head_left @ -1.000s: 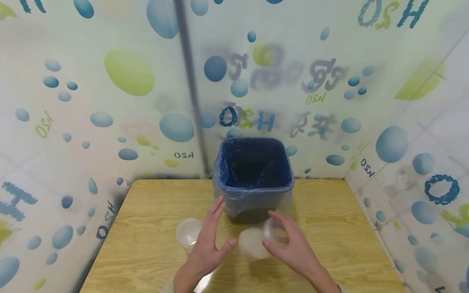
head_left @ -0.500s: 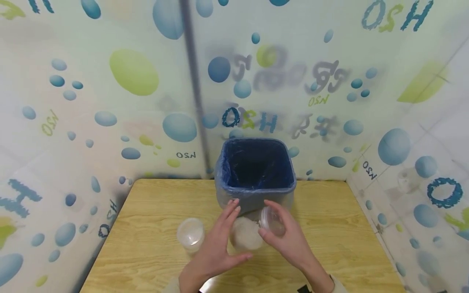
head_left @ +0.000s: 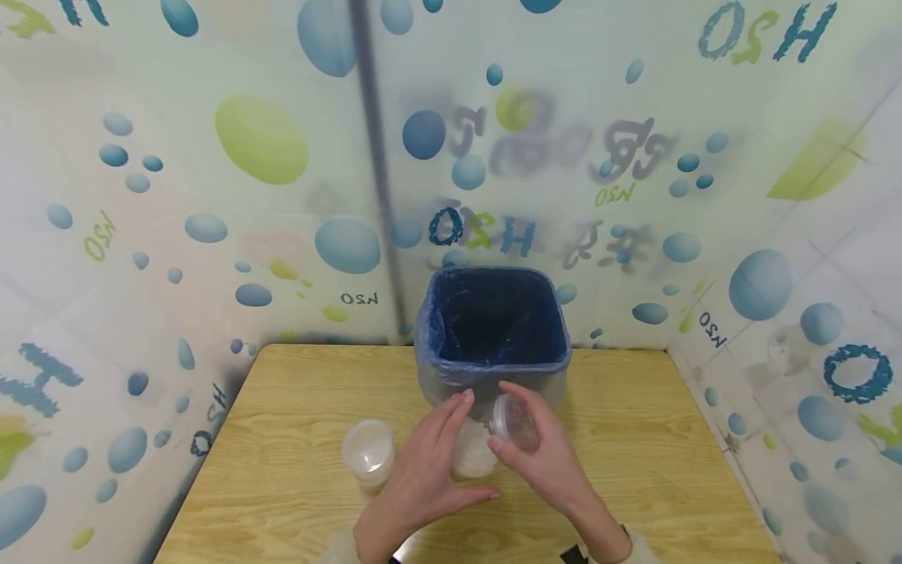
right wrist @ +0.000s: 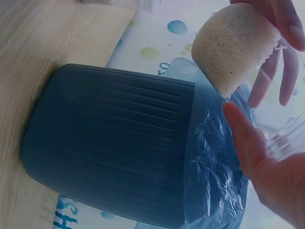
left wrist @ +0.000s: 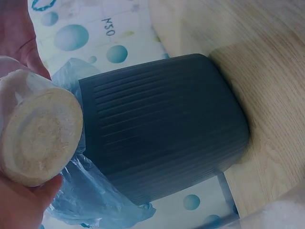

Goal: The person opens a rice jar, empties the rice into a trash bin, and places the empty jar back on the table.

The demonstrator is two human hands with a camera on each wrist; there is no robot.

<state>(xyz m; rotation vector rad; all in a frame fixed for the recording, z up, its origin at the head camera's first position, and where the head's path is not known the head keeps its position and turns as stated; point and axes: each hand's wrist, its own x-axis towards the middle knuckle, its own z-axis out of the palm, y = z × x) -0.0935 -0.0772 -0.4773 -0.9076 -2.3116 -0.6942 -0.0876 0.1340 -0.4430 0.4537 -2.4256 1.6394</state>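
My left hand (head_left: 430, 470) grips a clear jar of rice (head_left: 474, 450) between fingers and thumb. That rice jar (right wrist: 233, 47) tips over in the right wrist view, with loose grains at its lower edge; its round base (left wrist: 43, 138) faces the left wrist camera. My right hand (head_left: 546, 462) holds a second clear jar (head_left: 517, 423) with a ridged rim, tilted toward the rice. The two jars are mouth to mouth in the head view, just in front of the lined bin (head_left: 493, 366). Much of the second jar (right wrist: 288, 136) is out of frame in the right wrist view.
Another clear jar (head_left: 368, 450), with whitish contents, stands on the wooden table (head_left: 303, 399) to the left of my left hand. The dark ribbed bin wall (left wrist: 162, 124) stands upright near the back, its blue bag (right wrist: 214, 157) folded over the rim. Patterned walls enclose the table.
My left hand has moved right and closed in on the right hand, with the rice jar tilting toward the other jar. The right hand has shifted slightly up and left with its jar.
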